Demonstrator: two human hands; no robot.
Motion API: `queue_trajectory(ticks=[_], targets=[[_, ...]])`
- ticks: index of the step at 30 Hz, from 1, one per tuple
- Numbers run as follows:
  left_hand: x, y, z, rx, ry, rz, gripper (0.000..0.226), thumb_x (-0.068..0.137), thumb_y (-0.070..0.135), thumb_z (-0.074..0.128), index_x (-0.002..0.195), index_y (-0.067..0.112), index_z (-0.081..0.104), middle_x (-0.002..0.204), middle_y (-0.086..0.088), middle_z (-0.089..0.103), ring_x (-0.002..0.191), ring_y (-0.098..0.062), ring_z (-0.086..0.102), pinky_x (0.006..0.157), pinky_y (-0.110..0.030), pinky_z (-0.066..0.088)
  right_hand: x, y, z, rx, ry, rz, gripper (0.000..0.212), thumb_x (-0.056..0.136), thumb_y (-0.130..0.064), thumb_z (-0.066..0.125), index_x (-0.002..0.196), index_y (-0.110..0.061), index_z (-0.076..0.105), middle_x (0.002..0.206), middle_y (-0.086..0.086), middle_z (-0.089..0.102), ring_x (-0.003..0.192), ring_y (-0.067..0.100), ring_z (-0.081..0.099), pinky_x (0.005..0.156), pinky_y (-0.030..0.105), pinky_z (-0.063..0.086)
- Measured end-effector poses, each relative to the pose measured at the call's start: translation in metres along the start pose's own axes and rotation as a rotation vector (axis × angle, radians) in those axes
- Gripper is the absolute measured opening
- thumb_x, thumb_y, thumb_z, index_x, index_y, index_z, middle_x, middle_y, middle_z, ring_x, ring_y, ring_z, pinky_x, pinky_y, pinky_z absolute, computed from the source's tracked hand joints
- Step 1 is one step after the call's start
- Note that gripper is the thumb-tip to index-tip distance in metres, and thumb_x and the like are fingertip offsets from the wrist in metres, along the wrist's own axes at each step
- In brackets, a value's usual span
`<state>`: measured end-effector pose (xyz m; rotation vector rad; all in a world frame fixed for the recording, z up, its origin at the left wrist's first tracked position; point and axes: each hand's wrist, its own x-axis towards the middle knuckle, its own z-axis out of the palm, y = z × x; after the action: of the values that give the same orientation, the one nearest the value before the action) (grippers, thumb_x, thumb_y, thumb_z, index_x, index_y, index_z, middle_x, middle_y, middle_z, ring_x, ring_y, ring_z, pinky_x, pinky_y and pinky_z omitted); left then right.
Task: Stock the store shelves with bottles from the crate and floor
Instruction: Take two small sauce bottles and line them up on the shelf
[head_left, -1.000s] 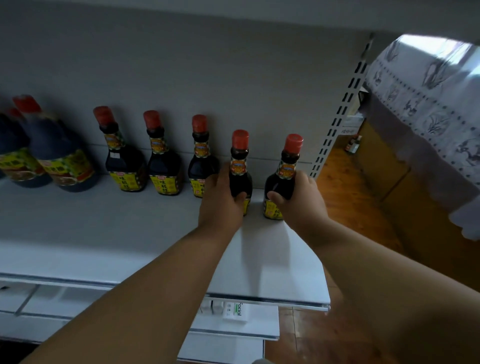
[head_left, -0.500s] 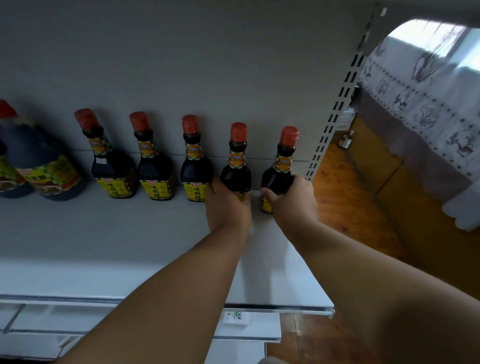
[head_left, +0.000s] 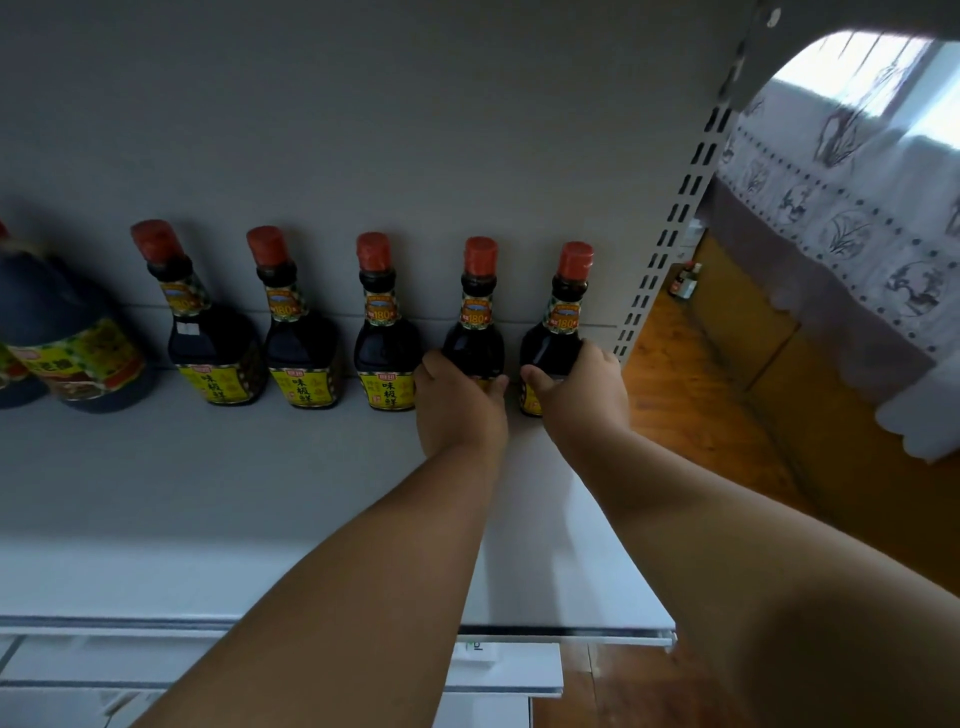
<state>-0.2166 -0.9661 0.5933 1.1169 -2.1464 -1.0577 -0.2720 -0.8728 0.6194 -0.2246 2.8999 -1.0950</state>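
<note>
Left hand (head_left: 460, 405) grips fourth soy sauce bottle (head_left: 475, 332); right hand (head_left: 582, 395) grips fifth soy sauce bottle (head_left: 556, 338), both upright on shelf (head_left: 208, 467).

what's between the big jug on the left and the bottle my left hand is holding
Three small red-capped bottles stand in a row between the jug and that bottle, seen in the head view.

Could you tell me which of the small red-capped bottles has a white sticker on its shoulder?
The leftmost small bottle, beside the big jugs; no other shows one.
</note>
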Motion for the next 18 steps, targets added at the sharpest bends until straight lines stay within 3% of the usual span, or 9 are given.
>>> queue_trajectory(ticks=[9,18], targets=[[0.0008,-0.0002,-0.0006,0.012,0.0,0.018,0.075,0.08,0.037,0.077,0.133,0.004,0.037,0.137,-0.016,0.046,0.124,-0.034,0.05,0.095,-0.043,0.049,0.0022,0.0011,0.0021,-0.025,0.0,0.0,0.057,0.085,-0.049,0.067,0.124,-0.013,0.047,0.126,0.006,0.048,0.11,0.027,0.055,0.086,0.041,0.051],[-0.001,0.0011,-0.0034,0.035,-0.024,0.014,0.08,0.079,0.039,0.078,0.136,0.005,0.035,0.139,-0.016,0.045,0.126,-0.034,0.049,0.095,-0.044,0.049,0.0038,0.0022,0.0027,-0.042,-0.019,0.003,0.064,0.087,-0.047,0.065,0.133,-0.01,0.041,0.135,0.009,0.043,0.121,0.03,0.05,0.092,0.042,0.048]])
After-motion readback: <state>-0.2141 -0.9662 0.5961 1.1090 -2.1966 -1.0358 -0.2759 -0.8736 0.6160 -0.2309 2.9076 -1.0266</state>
